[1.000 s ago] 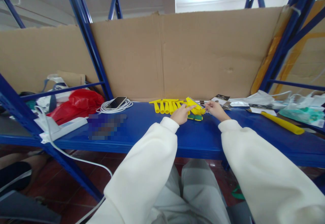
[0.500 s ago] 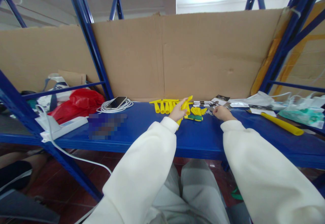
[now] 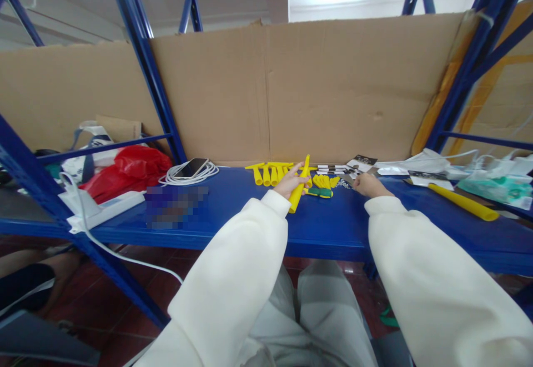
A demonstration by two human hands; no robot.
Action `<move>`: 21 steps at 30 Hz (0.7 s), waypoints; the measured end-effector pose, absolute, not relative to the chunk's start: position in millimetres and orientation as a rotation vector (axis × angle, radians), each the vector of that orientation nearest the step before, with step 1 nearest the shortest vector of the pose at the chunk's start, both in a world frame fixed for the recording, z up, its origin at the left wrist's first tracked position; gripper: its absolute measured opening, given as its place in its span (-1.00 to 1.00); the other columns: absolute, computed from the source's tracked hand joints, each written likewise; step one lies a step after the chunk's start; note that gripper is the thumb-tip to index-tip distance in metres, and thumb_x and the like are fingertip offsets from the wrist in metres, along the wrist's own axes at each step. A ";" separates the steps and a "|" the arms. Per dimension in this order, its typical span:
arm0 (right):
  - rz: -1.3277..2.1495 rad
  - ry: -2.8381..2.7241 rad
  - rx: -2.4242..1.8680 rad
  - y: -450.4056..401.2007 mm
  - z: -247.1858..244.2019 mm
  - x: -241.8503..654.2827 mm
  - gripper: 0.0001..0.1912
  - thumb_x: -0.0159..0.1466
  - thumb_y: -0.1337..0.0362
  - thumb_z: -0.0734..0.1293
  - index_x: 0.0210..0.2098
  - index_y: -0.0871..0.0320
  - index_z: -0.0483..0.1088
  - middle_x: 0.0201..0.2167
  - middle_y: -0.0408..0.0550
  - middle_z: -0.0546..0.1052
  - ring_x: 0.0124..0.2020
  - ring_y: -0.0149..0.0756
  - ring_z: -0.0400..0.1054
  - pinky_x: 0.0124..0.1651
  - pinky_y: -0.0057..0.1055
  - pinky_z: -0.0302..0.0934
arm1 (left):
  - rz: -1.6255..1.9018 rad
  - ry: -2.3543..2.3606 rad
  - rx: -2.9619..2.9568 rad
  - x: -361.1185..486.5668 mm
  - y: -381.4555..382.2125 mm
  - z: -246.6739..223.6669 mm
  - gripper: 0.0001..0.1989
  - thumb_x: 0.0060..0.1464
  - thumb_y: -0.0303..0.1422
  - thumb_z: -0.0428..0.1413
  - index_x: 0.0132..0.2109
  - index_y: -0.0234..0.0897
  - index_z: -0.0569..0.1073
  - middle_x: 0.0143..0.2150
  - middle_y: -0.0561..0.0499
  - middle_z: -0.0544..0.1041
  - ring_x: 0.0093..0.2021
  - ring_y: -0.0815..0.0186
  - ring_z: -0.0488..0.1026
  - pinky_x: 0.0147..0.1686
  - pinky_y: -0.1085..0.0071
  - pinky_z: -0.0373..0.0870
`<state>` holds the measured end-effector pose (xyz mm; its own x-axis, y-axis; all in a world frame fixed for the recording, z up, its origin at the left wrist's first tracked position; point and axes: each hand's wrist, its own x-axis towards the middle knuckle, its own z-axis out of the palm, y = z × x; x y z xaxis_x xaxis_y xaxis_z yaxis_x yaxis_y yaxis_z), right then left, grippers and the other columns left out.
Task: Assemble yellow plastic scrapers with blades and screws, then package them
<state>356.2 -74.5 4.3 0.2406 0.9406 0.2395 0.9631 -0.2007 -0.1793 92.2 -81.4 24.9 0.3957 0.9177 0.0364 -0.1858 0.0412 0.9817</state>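
My left hand point(image 3: 286, 184) is closed around a yellow tapered plastic handle point(image 3: 296, 199), which points up and away from me. Behind that hand stands a row of similar yellow T-shaped pieces point(image 3: 266, 176). On the right, the fingers of my right hand point(image 3: 370, 185) are pinched together beside a scatter of small silvery bits point(image 3: 343, 182), perhaps screws. What they hold, if anything, is too small to make out. Between my hands lie a green and yellow screwdriver point(image 3: 320, 192) and a little pile of yellow parts point(image 3: 321, 181).
Black and white cards point(image 3: 362, 162) and striped packets point(image 3: 331, 170) lie against the cardboard wall point(image 3: 333, 89). A long yellow handle point(image 3: 464, 202) and plastic bags point(image 3: 497, 178) are at right. A phone point(image 3: 191, 168), white cable, red bag point(image 3: 133, 170) and power strip point(image 3: 112, 211) are at left.
The yellow handle in my left hand has turned more upright, its wide end now facing me. My right hand has shifted slightly right, still by the small bits.
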 end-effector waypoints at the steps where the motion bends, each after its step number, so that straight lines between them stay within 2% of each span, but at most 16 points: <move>1: -0.109 -1.771 -2.224 -74.4 4.0 356.1 -0.83 0.14 0.44 0.29 -0.49 0.19 0.52 -0.43 0.14 0.59 -0.29 -0.11 0.53 -0.23 -0.37 0.31 | 0.989 0.771 1.223 92.3 -81.7 25.1 -0.22 0.10 -0.67 0.05 0.41 -0.12 0.10 -0.31 0.06 0.46 -0.59 0.53 0.31 -0.64 0.63 0.22; 6: -0.075 -1.761 -2.234 -74.5 2.4 354.9 -0.83 0.17 0.41 0.29 -0.43 0.23 0.54 -0.39 0.23 0.60 -0.24 -0.03 0.54 -0.19 -0.32 0.31 | 0.990 0.748 1.192 92.4 -80.8 24.6 -0.24 0.09 -0.63 0.14 0.37 -0.10 0.15 -0.27 0.04 0.49 -0.59 0.54 0.31 -0.63 0.62 0.22; 15: -0.078 -1.732 -2.325 -80.0 6.1 346.4 -0.75 0.19 0.41 0.26 -0.27 0.27 0.59 -0.31 0.30 0.61 -0.14 0.01 0.55 -0.16 -0.32 0.33 | 0.957 0.755 1.181 91.3 -85.2 29.3 -0.27 0.09 -0.67 0.06 0.36 -0.11 0.14 -0.26 0.01 0.51 -0.59 0.52 0.32 -0.62 0.60 0.23; 21: -0.092 -1.755 -2.272 -82.3 8.1 344.3 -0.81 0.14 0.35 0.34 -0.29 0.24 0.59 -0.39 0.23 0.61 -0.21 0.00 0.56 -0.22 -0.35 0.33 | 0.954 0.741 1.170 91.6 -85.7 28.8 -0.26 0.08 -0.66 0.08 0.35 -0.10 0.14 -0.27 0.03 0.51 -0.60 0.52 0.31 -0.63 0.62 0.21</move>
